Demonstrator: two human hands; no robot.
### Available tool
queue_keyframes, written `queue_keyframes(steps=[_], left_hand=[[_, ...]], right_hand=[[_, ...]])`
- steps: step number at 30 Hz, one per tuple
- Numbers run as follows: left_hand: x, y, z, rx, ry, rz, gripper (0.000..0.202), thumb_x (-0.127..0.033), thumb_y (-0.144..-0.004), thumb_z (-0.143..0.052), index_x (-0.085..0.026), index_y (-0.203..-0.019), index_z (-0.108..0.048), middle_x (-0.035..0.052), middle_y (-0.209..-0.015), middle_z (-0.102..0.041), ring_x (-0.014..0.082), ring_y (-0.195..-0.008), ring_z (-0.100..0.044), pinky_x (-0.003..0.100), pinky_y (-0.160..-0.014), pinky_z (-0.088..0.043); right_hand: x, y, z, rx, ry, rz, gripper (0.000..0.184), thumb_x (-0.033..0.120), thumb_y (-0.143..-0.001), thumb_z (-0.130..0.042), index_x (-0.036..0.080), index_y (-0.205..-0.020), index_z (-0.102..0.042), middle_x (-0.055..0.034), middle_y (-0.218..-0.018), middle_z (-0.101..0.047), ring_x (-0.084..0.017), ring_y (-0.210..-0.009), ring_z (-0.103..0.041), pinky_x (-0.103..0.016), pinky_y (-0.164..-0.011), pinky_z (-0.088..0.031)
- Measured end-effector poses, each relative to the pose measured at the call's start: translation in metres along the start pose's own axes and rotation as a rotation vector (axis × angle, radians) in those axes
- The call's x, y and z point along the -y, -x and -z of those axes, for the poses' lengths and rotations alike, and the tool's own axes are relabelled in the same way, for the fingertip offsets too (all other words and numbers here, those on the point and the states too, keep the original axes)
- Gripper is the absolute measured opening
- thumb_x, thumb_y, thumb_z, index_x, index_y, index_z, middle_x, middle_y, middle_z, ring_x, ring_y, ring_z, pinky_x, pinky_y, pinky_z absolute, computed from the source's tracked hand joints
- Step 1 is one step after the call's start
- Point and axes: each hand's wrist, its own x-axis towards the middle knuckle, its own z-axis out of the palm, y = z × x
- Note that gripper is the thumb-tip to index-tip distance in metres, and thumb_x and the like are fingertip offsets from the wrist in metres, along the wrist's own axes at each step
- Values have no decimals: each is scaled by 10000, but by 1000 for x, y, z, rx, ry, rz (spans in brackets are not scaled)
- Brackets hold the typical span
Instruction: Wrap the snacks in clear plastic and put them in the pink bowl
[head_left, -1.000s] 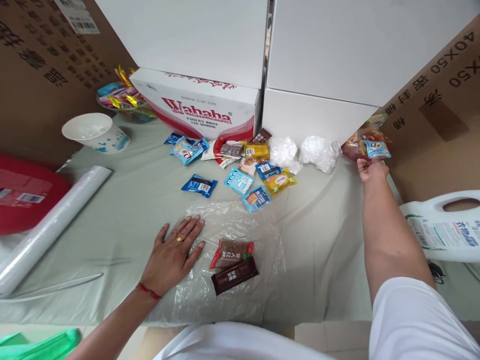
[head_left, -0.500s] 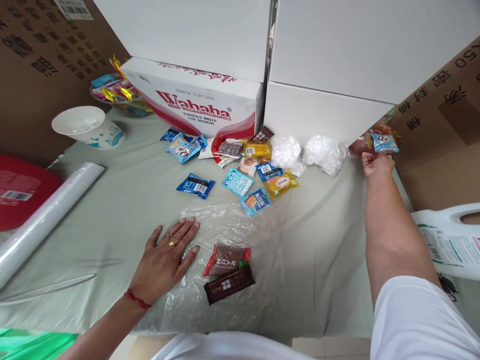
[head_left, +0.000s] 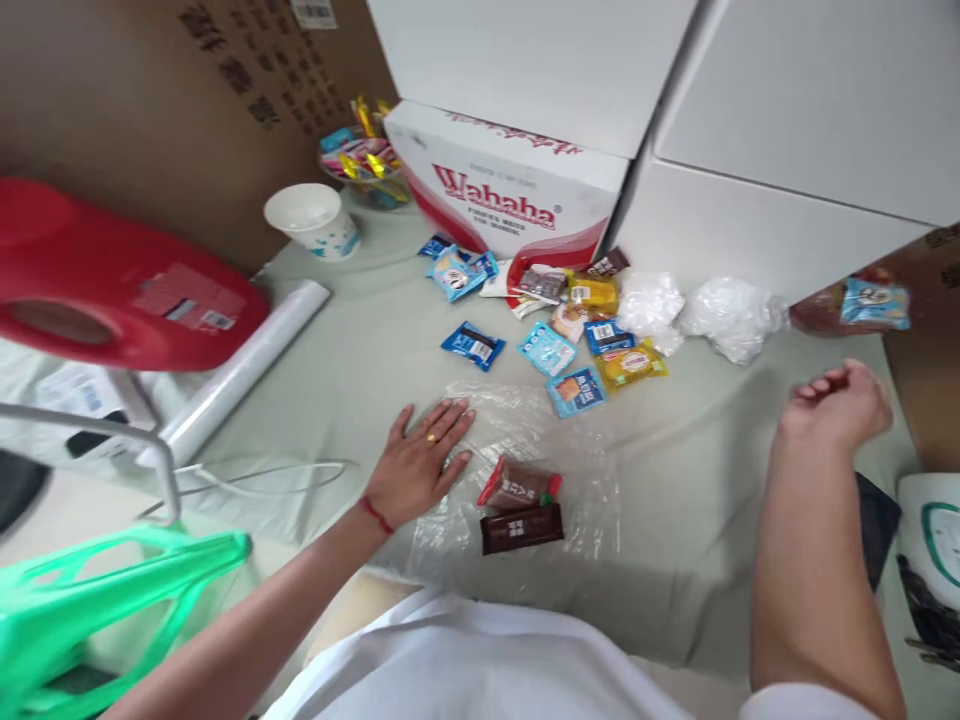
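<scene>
My left hand [head_left: 420,465] lies flat and open on the edge of a clear plastic sheet [head_left: 525,460] spread on the pale green tablecloth [head_left: 360,350]. On that sheet rest a brown-and-red snack packet [head_left: 519,485] and a dark chocolate bar [head_left: 521,528], just right of my fingers. My right hand [head_left: 836,400] hovers above the cloth at the right with its fingers curled in; I see nothing in it. Beyond it lies a bag of snacks [head_left: 855,305] with a blue packet on top.
Several small snack packets [head_left: 570,330] and two crumpled plastic wads [head_left: 731,315] lie before a Wahaha box [head_left: 502,200] and white boxes [head_left: 750,130]. A paper cup [head_left: 311,220], candy bowl [head_left: 364,165], film roll [head_left: 240,370], red jug [head_left: 112,290] and green bag [head_left: 97,600] sit left.
My right hand has pulled back from the snack bag at the far right toward me. The view has swung left. My left hand stays flat on the plastic sheet.
</scene>
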Motion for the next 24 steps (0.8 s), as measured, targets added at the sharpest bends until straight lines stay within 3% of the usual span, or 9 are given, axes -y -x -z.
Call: queue_keyframes(steps=[6, 8, 10, 13, 17, 21, 24], left_hand=[[-3, 1, 1, 0, 50, 7, 559, -424, -1075, -369, -294, -1618, -342, 72, -1653, -399, 275, -1537, -375, 595, -1280, -78], [-3, 2, 1, -12, 69, 4, 555, -426, -1075, -364, -290, -1613, -354, 77, -1653, -402, 276, -1540, -367, 599, -1280, -80], [-3, 3, 0, -28, 88, 0, 549, -431, -1072, -365, -289, -1602, -378, 81, -1649, -412, 279, -1542, -363, 600, -1280, -86], [-3, 3, -1, -51, 117, -4, 541, -445, -1066, -368, -282, -1578, -422, 83, -1639, -433, 281, -1536, -371, 596, -1283, -91], [-2, 3, -2, -76, 154, -9, 538, -456, -1060, -375, -264, -1556, -456, 87, -1625, -458, 282, -1523, -388, 600, -1284, -91], [-2, 3, -3, -91, 170, -21, 532, -456, -1059, -370, -260, -1543, -475, 84, -1629, -452, 281, -1519, -391, 602, -1283, -96], [-2, 3, -3, -99, 170, -17, 525, -454, -1057, -373, -266, -1535, -486, 77, -1626, -457, 280, -1518, -392, 599, -1282, -105]], right_hand=[[40, 202, -69, 479, 312, 370, 184, 281, -986, -598, 249, -1114, -726, -55, -999, -719, -177, -879, -674, -334, -783, -592], [47, 254, -93, 687, 441, 555, 291, 253, -953, -660, 263, -1241, -696, -69, -1121, -718, -226, -1024, -649, -405, -901, -576], [46, 284, -111, 825, 616, 671, 457, 235, -921, -701, 231, -1372, -632, -111, -1302, -668, -301, -1206, -571, -497, -1007, -530], [40, 298, -121, 834, 806, 735, 490, 213, -931, -672, 182, -1414, -595, -151, -1361, -621, -343, -1273, -499, -556, -1056, -476], [47, 291, -115, 757, 813, 784, 515, 273, -965, -623, 188, -1465, -533, -154, -1252, -634, -326, -1167, -519, -551, -1020, -470], [62, 278, -117, 659, 716, 685, 580, 346, -980, -593, 201, -1523, -449, -148, -1238, -610, -306, -1127, -520, -519, -995, -487], [65, 270, -131, 749, 848, 601, 533, 401, -995, -576, 201, -1484, -508, -157, -1296, -614, -334, -1186, -507, -531, -1015, -471]])
